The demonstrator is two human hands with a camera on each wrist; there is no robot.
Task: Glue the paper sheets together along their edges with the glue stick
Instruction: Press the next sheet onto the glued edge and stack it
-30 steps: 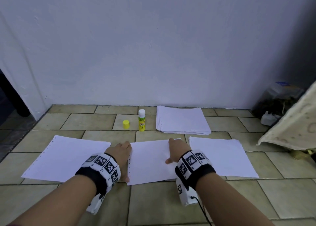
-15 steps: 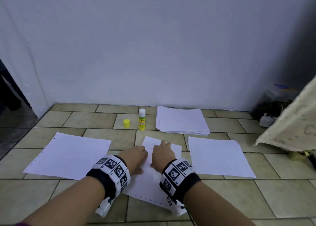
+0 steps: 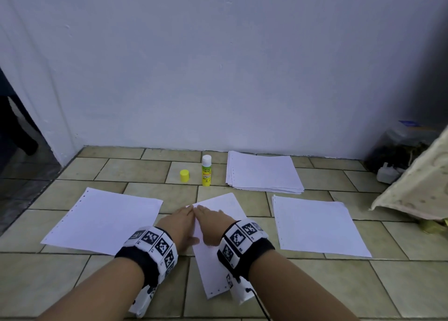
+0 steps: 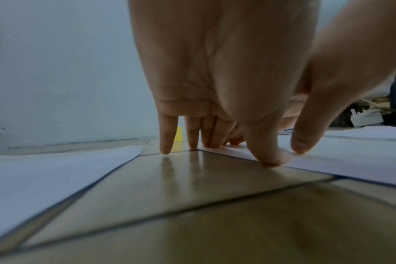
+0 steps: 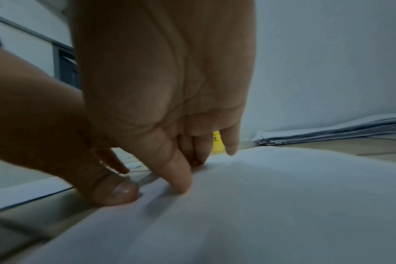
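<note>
Tiled floor, against a white wall.
3 loose paper sheets: left sheet flat; right sheet flat; middle sheet turned askew, lying under both hands.
1 paper stack, near the wall.
Left hand: fingers straight, tips on the floor and the middle sheet's left edge.
Right hand: fingers extended, pressing on the middle sheet, touching the left hand.
1 glue stick, upright, uncapped, beyond both hands, well apart.
1 yellow cap, just beside it.

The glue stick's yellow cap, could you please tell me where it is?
In the head view, the yellow cap stands on the floor tiles near the wall, just left of the uncapped glue stick.
</note>
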